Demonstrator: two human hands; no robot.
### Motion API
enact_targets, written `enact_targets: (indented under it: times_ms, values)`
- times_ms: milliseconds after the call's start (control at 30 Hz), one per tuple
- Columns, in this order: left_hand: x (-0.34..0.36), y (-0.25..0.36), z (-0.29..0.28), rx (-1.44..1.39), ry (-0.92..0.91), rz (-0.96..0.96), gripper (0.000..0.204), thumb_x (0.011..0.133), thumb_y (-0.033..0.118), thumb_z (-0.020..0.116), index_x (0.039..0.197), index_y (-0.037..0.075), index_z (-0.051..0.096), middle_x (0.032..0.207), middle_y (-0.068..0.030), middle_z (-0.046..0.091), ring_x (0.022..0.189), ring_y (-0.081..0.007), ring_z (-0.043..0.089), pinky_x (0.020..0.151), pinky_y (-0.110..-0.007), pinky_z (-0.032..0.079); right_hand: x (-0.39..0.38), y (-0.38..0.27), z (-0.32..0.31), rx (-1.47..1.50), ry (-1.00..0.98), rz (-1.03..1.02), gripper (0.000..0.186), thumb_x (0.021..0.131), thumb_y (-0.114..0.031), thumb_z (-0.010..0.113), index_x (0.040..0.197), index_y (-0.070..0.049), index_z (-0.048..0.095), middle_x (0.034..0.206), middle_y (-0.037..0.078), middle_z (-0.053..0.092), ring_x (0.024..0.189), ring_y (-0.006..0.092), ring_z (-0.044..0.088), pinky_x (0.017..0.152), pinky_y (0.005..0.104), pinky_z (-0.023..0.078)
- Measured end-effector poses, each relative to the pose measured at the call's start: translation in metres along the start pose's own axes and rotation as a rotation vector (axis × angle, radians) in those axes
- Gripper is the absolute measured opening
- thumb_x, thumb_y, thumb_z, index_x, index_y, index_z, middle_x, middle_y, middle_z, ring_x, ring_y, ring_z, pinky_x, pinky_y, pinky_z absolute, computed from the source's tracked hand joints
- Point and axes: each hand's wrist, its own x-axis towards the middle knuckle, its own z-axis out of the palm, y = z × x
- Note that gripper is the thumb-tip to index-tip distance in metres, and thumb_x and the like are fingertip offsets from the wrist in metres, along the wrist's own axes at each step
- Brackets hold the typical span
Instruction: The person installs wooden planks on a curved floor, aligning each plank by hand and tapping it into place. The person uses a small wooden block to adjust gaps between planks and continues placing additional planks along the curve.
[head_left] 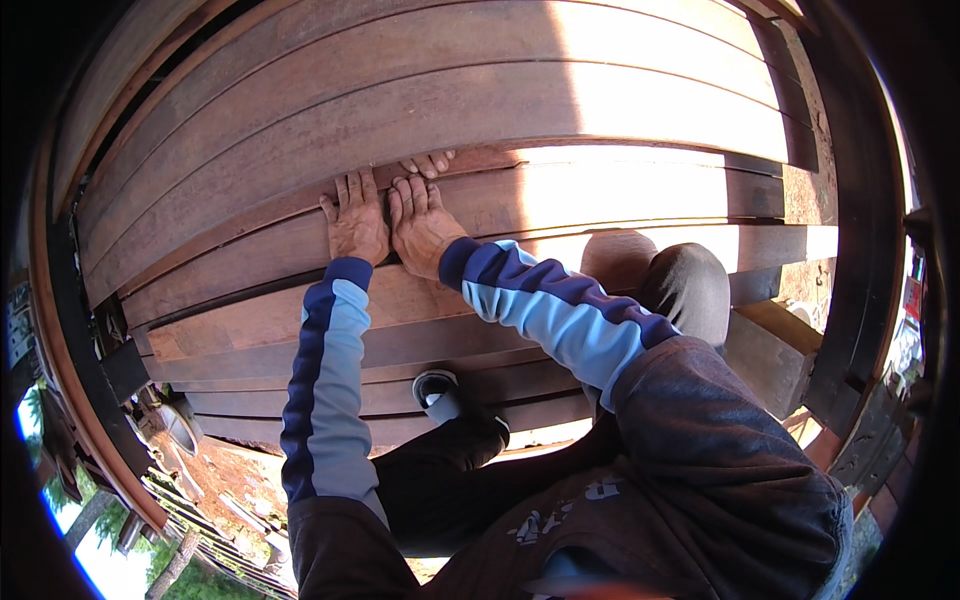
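Observation:
Both of my hands lie on reddish-brown wooden planks, close together at the middle of the view. My left hand (358, 225) is palm down, its fingers stretched toward the edge of a wide upper board (400, 110) and its thumb held apart. Beside it my right hand (424, 228) rests on a narrower plank (470, 200), fingers extended and pointing away from me. Just beyond my right fingertips, another set of fingers (428, 163) shows at the wide board's edge; the rest of that hand is hidden. Dark gaps run between the planks under my hands.
Bright sunlight falls across the boards on the right. My bent knee (690, 290) is close to the right of the planks, and my shoe (437, 388) stands on lower boards. Dark beams (850, 220) border the planks at the right. Bare soil (215, 470) shows at lower left.

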Motion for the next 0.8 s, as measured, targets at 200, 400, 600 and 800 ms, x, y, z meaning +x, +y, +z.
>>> enact_targets:
  times_ms: [200, 400, 600, 800]
  values:
    - [0.0001, 0.0012, -0.003, 0.007, -0.021, -0.009, 0.073, 0.086, 0.022, 0.056, 0.147, 0.0, 0.023, 0.152, -0.0186, 0.026, 0.143, -0.0363, 0.02, 0.111, -0.06, 0.021, -0.0001, -0.0002, -0.0001, -0.005, 0.009, -0.003, 0.06, 0.083, -0.024, 0.048, 0.126, 0.019, 0.045, 0.13, 0.035, 0.045, 0.123, 0.0492, 0.043, 0.101, 0.054, 0.04]
    - [-0.0004, 0.0019, -0.0053, 0.023, -0.051, -0.012, 0.074, 0.086, 0.021, 0.056, 0.148, 0.0, 0.022, 0.152, -0.0184, 0.025, 0.143, -0.0361, 0.019, 0.112, -0.059, 0.02, -0.0005, -0.0014, 0.003, -0.013, 0.017, 0.0, 0.06, 0.083, -0.024, 0.048, 0.125, 0.019, 0.046, 0.13, 0.034, 0.045, 0.123, 0.0491, 0.043, 0.101, 0.054, 0.04]
    - [0.0013, 0.0016, -0.0021, 0.021, -0.038, -0.015, 0.075, 0.085, 0.02, 0.056, 0.148, 0.0, 0.021, 0.153, -0.0185, 0.024, 0.143, -0.0359, 0.019, 0.112, -0.059, 0.021, -0.0015, 0.0004, 0.0015, -0.001, 0.012, 0.001, 0.06, 0.083, -0.023, 0.048, 0.126, 0.019, 0.045, 0.13, 0.035, 0.045, 0.123, 0.049, 0.043, 0.1, 0.0541, 0.04]
    - [0.0007, 0.0001, 0.0, -0.014, -0.013, -0.016, 0.075, 0.084, 0.019, 0.057, 0.148, 0.0, 0.021, 0.153, -0.0189, 0.024, 0.143, -0.0357, 0.019, 0.112, -0.06, 0.02, 0.0014, -0.0037, -0.0052, -0.013, -0.022, 0.015, 0.058, 0.083, -0.022, 0.05, 0.125, 0.017, 0.047, 0.132, 0.033, 0.045, 0.124, 0.0475, 0.044, 0.101, 0.0542, 0.039]
